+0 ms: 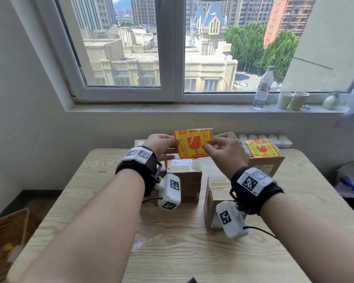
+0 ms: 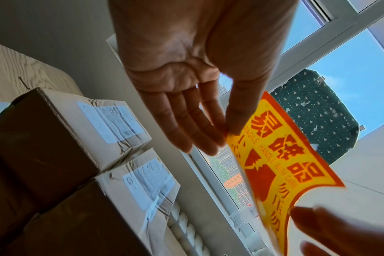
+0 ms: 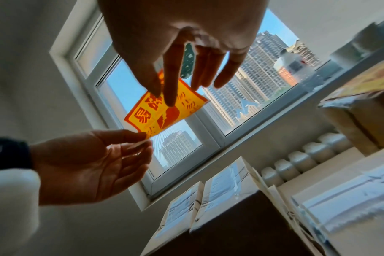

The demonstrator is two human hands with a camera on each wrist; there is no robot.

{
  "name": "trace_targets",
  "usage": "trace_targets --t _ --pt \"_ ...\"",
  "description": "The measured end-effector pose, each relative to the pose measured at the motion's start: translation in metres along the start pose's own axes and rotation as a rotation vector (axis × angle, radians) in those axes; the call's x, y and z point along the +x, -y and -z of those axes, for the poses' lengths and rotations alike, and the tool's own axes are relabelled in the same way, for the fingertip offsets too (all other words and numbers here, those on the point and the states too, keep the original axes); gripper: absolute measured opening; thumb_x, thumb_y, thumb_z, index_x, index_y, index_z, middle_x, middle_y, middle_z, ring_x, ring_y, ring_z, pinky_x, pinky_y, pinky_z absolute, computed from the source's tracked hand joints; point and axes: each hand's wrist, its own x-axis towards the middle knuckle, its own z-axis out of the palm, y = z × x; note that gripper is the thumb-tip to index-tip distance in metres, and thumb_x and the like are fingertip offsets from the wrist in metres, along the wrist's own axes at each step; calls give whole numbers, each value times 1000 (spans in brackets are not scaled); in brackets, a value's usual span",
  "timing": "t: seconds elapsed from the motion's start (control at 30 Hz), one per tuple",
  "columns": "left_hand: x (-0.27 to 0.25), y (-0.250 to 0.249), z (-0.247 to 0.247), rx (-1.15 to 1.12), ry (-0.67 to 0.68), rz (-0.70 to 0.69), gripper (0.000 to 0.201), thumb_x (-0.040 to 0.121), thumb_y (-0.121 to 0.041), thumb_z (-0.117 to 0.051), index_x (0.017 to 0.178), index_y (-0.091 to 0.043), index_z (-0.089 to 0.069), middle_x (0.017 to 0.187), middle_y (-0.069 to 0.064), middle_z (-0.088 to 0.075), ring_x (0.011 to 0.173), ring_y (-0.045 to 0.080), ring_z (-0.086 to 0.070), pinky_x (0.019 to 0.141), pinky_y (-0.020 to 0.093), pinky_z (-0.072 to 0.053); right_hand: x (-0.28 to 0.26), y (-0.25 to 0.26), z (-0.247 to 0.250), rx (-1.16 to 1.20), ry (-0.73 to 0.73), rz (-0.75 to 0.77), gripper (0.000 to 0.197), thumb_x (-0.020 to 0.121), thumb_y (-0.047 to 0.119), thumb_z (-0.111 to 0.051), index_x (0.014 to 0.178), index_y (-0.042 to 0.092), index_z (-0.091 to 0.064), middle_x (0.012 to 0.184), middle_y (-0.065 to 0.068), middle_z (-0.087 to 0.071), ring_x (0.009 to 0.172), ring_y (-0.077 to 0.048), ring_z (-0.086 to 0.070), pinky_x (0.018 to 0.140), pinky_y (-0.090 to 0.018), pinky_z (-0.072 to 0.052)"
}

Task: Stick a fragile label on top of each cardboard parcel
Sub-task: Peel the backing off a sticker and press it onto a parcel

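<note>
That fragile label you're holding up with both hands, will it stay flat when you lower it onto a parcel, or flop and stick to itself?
The fragile label is probably floppy: in the left wrist view it bows between the left hand and right hand. It looks thin, since window light glows through it. A white edge shows behind it, perhaps backing peeling off, so exposed adhesive may grab; keeping both edges taut seems wise.

Both hands' grip, right hand (image 3: 182, 34) and left hand (image 3: 88, 164), pinches the fragile label (image 3: 164, 109) (backlit) above parcels (image 3: 219, 199).

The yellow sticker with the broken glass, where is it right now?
In the head view the fragile label is up in the air above the cardboard parcels, pinched between the left hand and the right hand, in front of the window sill.
</note>
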Motion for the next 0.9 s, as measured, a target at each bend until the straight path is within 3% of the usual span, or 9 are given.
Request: trace_targets --t 0.07,0.13,0.23,0.3,0.47,0.57,0.63,0.77,0.9 --pt "-1 3 -9 0 18 15 19 89 -1 -62 76 -12 -54 71 6 -66 60 14 -64 65 30 -53 3 -12 11 -2 -3 -47 14 75 36 -72 62 41 -69 103 9 -56 103 -14 -59 94 -37 -50" --pt "0 7 -18 4 46 31 21 88 -1 -63 75 -13 -54 61 1 -68 58 12 -65 67 31 -54 1 -20 20 5 34 -89 12 72 38 -67 63 47 -70 97 13 -66 94 -12 -66 88 -40 -55" --pt "-1 12 -33 7 96 48 18 87 -2 -64 76 -13 -56 67 1 -70 66 15 -67 71 32 -54 -5 -31 32 107 32 -133 27 81 13 -68 67 36 -71 85 7 -72 88 -15 -70 87 -40 -57" --pt "0 17 -46 4 89 54 19 86 -2 -65 75 -13 -55 63 1 -70 56 11 -67 68 30 -53 -9 -41 39 156 6 -174 29 82 3 -67 73 31 -72 87 1 -73 87 -18 -71 84 -40 -58" --pt "2 35 -77 23 52 66 28 84 6 -66 81 -12 -45 74 9 -64 55 15 -66 55 30 -56 -12 -68 56 147 83 -286 27 83 1 -68 96 25 -72 84 5 -68 81 -13 -68 78 -35 -60" --pt "0 46 -92 138 93 58 21 86 8 -61 79 -10 -54 72 6 -61 55 11 -63 48 23 -55 -16 -82 64 132 159 -334 33 83 -3 -68 111 15 -70 83 4 -66 75 -10 -65 70 -24 -56" --pt "-1 54 -100 191 105 70 17 84 7 -63 93 -7 -64 77 6 -64 60 10 -62 50 20 -55 -18 -94 65 95 179 -354 34 83 -3 -67 113 14 -69 84 4 -65 76 -9 -63 66 -20 -53" --pt "5 72 -111 209 120 123 37 75 12 -71 109 -2 -67 81 9 -67 71 15 -66 69 27 -59 -20 -117 61 29 209 -403 39 83 -1 -67 118 17 -68 88 4 -63 80 -11 -63 61 -20 -52" --pt "8 83 -116 272 136 136 45 69 12 -76 109 -7 -67 86 8 -65 74 14 -64 63 24 -57 -21 -132 55 -50 244 -408 43 82 1 -68 120 21 -66 90 4 -65 85 -13 -64 70 -25 -56"
